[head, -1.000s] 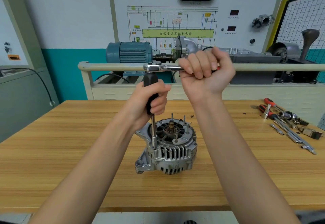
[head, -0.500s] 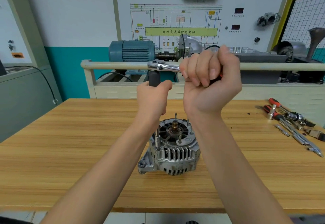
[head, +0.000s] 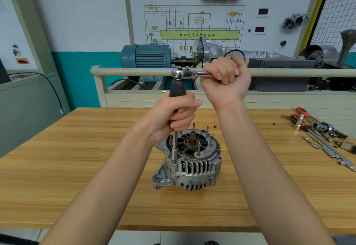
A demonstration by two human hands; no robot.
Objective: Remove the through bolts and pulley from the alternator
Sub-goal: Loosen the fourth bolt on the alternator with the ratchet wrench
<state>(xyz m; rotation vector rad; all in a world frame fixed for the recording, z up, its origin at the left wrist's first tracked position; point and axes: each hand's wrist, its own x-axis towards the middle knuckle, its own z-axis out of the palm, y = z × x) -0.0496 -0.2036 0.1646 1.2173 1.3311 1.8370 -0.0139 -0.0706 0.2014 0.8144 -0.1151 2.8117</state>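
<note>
Loosening a through bolt: left hand [head: 174,113] gripped the extension handle [head: 177,89], right hand [head: 225,79] fisted the ratchet [head: 190,74] above the alternator [head: 189,160]; next likely another swing.

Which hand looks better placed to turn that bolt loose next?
The right hand, probably. It grips the ratchet handle, the sideways lever that turns. The left hand holds the upright black extension grip, steadying the socket on the bolt at the alternator rim.

Bare worktop [head: 77,167] lies left of the alternator [head: 189,160]. Tools [head: 323,135] crowd the right edge. A rail [head: 134,71] crosses behind.
</note>
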